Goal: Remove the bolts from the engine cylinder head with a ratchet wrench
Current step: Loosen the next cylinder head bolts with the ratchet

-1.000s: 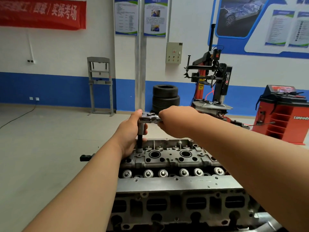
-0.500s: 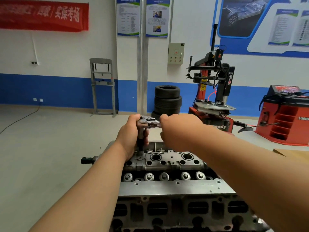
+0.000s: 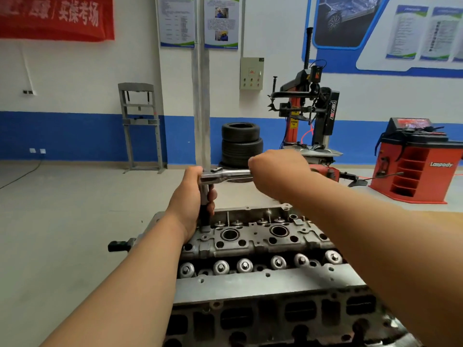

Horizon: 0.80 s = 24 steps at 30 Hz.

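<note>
Over grey shop floor (image 3: 62, 221), blue-band wall (image 3: 75, 134) behind: 1 cyl head (image 3: 263, 281), 1 ratchet wrench (image 3: 225, 174) standing on its left end. My L hand (image 3: 190, 204) wraps ext (image 3: 205, 220), R hand (image 3: 278, 171) grips handle (image 3: 240, 172).

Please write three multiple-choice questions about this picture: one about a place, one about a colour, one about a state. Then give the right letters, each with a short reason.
1. Where does the extension under the ratchet meet the head?
A. at its left end
B. at its right end
C. in its middle

2. What colour is the cabinet on the right?
A. green
B. red
C. yellow

3. What is the right hand doing?
A. hanging open
B. resting flat on the head
C. gripping the ratchet handle

Answers:
1 A: the extension, held by the left hand, stands at the head's left end.
2 B: its body is plainly red.
3 C: its fingers are curled round the handle.
</note>
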{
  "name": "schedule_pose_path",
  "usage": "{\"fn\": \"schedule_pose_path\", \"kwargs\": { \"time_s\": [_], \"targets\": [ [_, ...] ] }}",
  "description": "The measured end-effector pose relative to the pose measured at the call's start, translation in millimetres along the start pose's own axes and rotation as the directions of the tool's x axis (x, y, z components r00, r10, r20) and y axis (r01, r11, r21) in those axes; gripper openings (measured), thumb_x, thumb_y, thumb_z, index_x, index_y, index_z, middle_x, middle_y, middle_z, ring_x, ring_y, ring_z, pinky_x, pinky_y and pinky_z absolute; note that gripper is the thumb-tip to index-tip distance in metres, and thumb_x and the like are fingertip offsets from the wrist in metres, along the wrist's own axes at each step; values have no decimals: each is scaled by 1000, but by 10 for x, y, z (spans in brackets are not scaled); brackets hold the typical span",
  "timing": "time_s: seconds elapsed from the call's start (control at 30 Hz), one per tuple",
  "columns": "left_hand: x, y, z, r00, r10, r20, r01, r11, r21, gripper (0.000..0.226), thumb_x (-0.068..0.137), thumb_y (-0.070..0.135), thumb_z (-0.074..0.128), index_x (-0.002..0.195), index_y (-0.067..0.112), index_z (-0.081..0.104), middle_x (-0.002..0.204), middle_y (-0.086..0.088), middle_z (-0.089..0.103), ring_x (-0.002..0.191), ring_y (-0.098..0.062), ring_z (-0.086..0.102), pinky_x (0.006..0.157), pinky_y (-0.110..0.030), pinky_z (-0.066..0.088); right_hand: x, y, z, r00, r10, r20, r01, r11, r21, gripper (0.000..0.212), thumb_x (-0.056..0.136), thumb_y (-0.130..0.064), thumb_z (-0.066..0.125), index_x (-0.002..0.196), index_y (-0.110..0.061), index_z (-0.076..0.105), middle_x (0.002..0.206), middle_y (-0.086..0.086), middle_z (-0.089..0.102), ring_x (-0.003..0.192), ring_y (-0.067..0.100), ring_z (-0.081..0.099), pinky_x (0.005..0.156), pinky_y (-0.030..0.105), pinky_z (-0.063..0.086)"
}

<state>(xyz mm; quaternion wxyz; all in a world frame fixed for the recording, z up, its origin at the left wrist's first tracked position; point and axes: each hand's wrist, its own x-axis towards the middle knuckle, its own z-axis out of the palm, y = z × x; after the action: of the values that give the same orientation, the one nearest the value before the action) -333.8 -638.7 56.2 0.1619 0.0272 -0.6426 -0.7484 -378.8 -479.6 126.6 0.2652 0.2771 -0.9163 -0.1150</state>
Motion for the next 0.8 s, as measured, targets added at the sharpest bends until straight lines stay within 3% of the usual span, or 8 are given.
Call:
{"fn": "schedule_pose_path", "kwargs": {
  "time_s": [0.1,0.2,0.3,0.4,0.5,0.63,0.73,0.8],
  "targets": [
    [19,-36,-12,999,38,23,-40,997,66,43,70,60,44,68,18,56,58,-1,52,53,-16,44,61,-34,37,388,-52,269,999,31,23,-32,998,50,8,86,-12,47,89,-18,53,78,1,45,82,22,38,75,36,31],
    [34,-44,-37,999,28,30,-29,999,22,45,69,60,48,69,17,57,60,-3,56,53,-16,51,58,-30,45,673,-236,294,994,61,92,-68,995,73,12,84,-12,52,91,-19,46,88,4,47,96,26,37,93,46,33],
    [22,-48,-36,999,40,27,-41,998,46,45,76,59,45,71,15,52,55,0,48,49,-16,44,58,-33,41,607,-295,264,984,102,146,-118,988,104,19,83,-13,55,101,-18,49,103,7,53,108,30,41,99,53,32],
    [-1,-54,1,999,54,5,-54,996,64,43,85,55,38,71,16,49,52,2,45,47,-14,38,56,-32,38,175,-207,147,975,179,132,-192,977,95,35,84,-15,53,119,-14,46,115,8,52,112,31,43,102,50,28],
    [-9,-56,46,997,45,-55,-44,999,26,45,82,55,35,68,15,51,52,0,49,46,-16,41,55,-32,37,-374,-221,-32,969,209,133,-217,975,43,38,83,-19,55,118,-13,40,115,10,50,109,31,43,95,46,29],
    [-32,-39,82,993,73,-96,-74,997,-10,42,74,53,35,65,16,51,51,-5,49,48,-23,41,54,-33,36,-893,-460,-374,988,55,144,-66,996,68,49,84,-21,56,126,-8,34,116,13,47,102,30,44,76,39,31],
    [-45,-29,59,995,41,-88,-47,996,-70,44,72,54,36,88,16,49,52,-7,49,49,-23,41,51,-31,36,-1050,-530,-522,995,-72,68,63,989,132,38,87,-16,48,122,-7,37,88,8,40,72,23,35,54,29,27],
    [-27,-26,55,996,32,-80,-37,998,-57,43,70,52,37,88,15,49,54,-7,50,50,-23,40,50,-30,37,-1009,-457,-493,997,-83,12,81,991,109,26,89,-11,42,115,-9,40,71,4,29,55,19,27,45,29,16]
  ]
}}
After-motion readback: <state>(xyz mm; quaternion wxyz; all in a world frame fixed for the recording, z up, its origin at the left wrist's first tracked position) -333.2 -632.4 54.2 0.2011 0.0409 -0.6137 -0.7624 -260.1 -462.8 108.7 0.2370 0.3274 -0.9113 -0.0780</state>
